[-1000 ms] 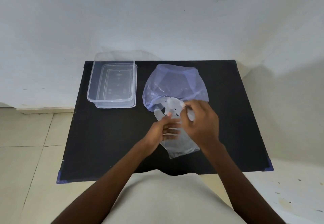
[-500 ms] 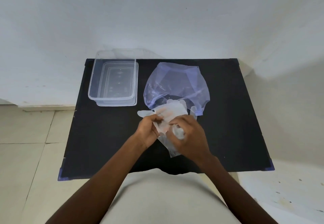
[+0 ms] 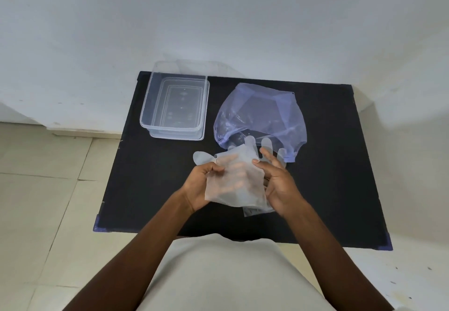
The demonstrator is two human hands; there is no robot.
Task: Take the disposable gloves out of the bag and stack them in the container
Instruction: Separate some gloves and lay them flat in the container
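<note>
Your left hand (image 3: 202,184) and right hand (image 3: 279,184) pinch the gloves (image 3: 237,177) by their side edges, above the table (image 3: 328,164), just before the bag (image 3: 261,113). Container (image 3: 176,106) far-left, apart.

Both bare forearms reaching forward from the lower edge, converging near the middle. Left hand (image 3: 202,184) palm turned inward, thumb on top and fingers curled beneath, pinching the left edge of a thin translucent plastic disposable glove (image 3: 234,179). Right hand (image 3: 279,184) closed on its right side, thumb across the film, fingertips (image 3: 263,151) raised forward.
</note>
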